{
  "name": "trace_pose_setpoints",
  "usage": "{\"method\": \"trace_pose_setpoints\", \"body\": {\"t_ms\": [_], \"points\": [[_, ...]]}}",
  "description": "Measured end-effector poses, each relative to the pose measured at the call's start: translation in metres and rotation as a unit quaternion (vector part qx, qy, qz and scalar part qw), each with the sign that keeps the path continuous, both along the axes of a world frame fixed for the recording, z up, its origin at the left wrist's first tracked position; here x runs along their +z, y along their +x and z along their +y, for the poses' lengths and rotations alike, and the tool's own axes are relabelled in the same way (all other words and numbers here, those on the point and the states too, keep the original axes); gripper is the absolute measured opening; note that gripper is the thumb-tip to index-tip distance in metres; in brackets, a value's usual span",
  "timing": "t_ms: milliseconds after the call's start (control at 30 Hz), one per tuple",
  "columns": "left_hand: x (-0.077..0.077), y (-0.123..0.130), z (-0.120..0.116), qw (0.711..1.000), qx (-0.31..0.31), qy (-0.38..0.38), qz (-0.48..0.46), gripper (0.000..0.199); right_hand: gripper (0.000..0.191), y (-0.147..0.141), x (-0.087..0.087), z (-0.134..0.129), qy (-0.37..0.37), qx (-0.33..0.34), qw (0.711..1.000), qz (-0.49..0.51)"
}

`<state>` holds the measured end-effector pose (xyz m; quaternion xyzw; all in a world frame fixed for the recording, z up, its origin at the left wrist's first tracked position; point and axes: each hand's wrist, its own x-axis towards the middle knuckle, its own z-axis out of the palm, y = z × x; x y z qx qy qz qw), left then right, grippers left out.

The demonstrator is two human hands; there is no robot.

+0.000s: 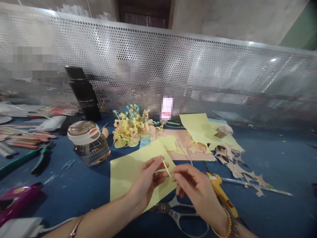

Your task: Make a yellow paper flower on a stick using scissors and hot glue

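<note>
Forearms [104,224]: both reach fwd over blue mat [69,198], wrists turned in, thin bangle on L, beaded one on R.
Strip: thin yellow paper strip [166,167] held up btwn hands, above sheet.
L hand [146,185]: thumb + fingers closed, pinching strip.
R hand [195,186]: fingertips [176,177] right by strip's end; grip can't tell.
Under hands: pale yellow paper sheet [131,178].
Nearby: steel scissors [178,211] below; yellow glue gun [218,188] to R; glass jar [90,152] + paper flowers [130,127] ahead.
</note>
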<state>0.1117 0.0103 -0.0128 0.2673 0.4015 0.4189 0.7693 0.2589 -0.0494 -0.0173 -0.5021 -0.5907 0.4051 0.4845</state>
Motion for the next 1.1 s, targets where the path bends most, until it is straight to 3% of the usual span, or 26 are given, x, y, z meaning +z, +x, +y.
{"method": "trace_pose_setpoints", "body": {"t_ms": [233, 433, 733, 1100], "points": [[0.000, -0.002, 0.000, 1.000, 0.018, -0.004, 0.016, 0.015, 0.015, -0.003, -0.017, -0.001, 0.034, -0.027, 0.999, 0.014], [-0.001, -0.001, 0.004, 1.000, 0.016, -0.004, 0.008, 0.014, 0.013, 0.000, -0.006, 0.022, 0.085, -0.029, 0.996, -0.029], [0.000, -0.001, 0.005, 1.000, -0.008, 0.005, 0.006, 0.018, 0.015, 0.006, -0.008, 0.015, 0.015, -0.006, 0.999, -0.047], [-0.002, 0.003, 0.001, 0.999, -0.021, -0.019, 0.022, 0.019, 0.013, 0.008, -0.016, 0.015, 0.018, -0.012, 1.000, -0.019]]}}
